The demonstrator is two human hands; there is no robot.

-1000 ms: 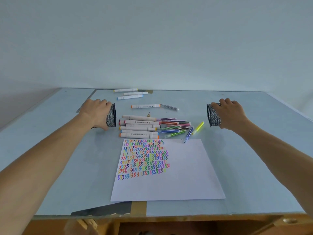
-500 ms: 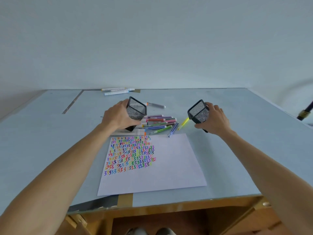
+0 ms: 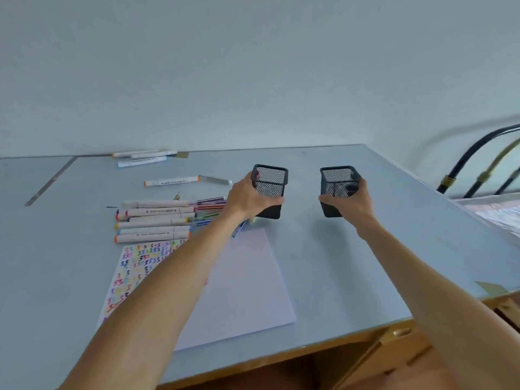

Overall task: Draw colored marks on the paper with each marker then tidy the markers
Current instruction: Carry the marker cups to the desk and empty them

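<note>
My left hand (image 3: 247, 199) grips a black mesh pen holder (image 3: 270, 182), upright and empty, at the table's middle. My right hand (image 3: 356, 202) grips a second black mesh holder (image 3: 339, 182) just to its right, also upright. A white sheet of paper (image 3: 247, 285) lies in front, its left part covered with rows of colored marks (image 3: 140, 263); my left forearm crosses it. Several thick white markers (image 3: 153, 220) lie side by side behind the paper. Thin colored markers (image 3: 211, 205) lie beside them, partly hidden by my left hand.
One orange-capped marker (image 3: 171, 182) and a grey pen (image 3: 215, 179) lie further back. Three more white markers (image 3: 140, 158) rest near the wall. The table's right edge (image 3: 422, 181) borders a black metal bed frame (image 3: 475, 161). The wooden front edge (image 3: 309, 350) is close to me.
Both hands turned the tilted mesh holders upright and carried them rightward, side by side. The view swung right, bringing the bed frame into sight.
</note>
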